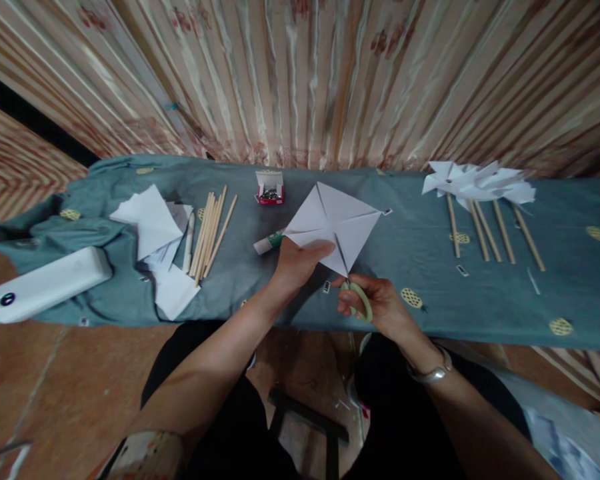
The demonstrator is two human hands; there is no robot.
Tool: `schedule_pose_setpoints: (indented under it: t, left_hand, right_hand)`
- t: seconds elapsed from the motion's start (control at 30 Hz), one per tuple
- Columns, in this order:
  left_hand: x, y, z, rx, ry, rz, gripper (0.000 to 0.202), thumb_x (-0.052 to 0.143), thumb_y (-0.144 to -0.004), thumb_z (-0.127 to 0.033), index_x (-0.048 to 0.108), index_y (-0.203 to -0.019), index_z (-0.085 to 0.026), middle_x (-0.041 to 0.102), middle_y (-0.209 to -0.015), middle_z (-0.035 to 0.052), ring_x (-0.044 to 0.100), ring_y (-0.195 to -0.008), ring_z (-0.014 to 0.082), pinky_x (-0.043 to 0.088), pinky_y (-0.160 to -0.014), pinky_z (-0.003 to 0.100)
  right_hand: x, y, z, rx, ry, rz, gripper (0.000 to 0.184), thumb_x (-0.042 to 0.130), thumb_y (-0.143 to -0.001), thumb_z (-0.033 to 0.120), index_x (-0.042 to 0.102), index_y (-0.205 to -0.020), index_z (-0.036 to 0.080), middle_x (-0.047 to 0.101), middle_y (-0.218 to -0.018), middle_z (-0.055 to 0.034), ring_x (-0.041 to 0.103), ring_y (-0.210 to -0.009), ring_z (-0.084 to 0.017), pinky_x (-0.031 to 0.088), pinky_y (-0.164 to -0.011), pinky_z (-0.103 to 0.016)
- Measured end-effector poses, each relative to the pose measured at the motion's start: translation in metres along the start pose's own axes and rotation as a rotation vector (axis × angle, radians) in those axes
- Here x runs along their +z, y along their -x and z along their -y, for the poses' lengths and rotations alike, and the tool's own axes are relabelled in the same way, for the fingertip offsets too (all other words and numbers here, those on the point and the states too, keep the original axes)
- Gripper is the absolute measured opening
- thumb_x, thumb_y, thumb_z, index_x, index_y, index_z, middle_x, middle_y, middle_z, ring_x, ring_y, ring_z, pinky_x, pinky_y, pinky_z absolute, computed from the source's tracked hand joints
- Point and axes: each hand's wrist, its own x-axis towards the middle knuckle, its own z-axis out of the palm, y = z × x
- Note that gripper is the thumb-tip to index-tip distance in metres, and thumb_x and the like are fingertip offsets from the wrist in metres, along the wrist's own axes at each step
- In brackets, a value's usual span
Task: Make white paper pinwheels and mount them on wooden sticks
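Note:
A square sheet of white paper (355, 223), turned corner-down, has slits running in from its corners toward the middle. My left hand (300, 263) grips its lower left side, thumb lying on top. In my right hand (375, 300) are scissors (364, 303) with pale green handles, fingers through the loops. The scissor blades are at the paper's bottom corner, along the lower slit, and mostly hidden. Just behind my left hand a glue stick (267, 244) with a white and green label lies partly under the paper.
Left on the green cloth (240, 280) lie wooden sticks (211, 233), a white pen (189, 243), loose paper sheets (155, 223) and a white power bank (53, 283). A small red box (270, 193) of metal pins stands behind. Several paper pinwheels (480, 183) on sticks lie right. A pleated curtain (300, 87) hangs behind.

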Motion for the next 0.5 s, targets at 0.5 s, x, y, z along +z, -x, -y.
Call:
schedule_pose_setpoints:
  t: [0.5]
  left_hand:
    - [0.0002,0.0006,-0.0007,-0.001,0.011,-0.003,0.022,0.078,-0.059,-0.015,0.067,-0.077,-0.021,0.071,-0.075,0.0014,0.064,-0.066,0.0175,0.054,-0.065,0.031]
  right_hand:
    - [-0.0005,-0.0017,-0.0018,0.007,-0.021,0.001,0.041,0.088,-0.057,0.049,0.072,-0.074,0.015,0.063,-0.054,-0.0002,0.056,-0.046,-0.011,0.045,-0.044,-0.023]
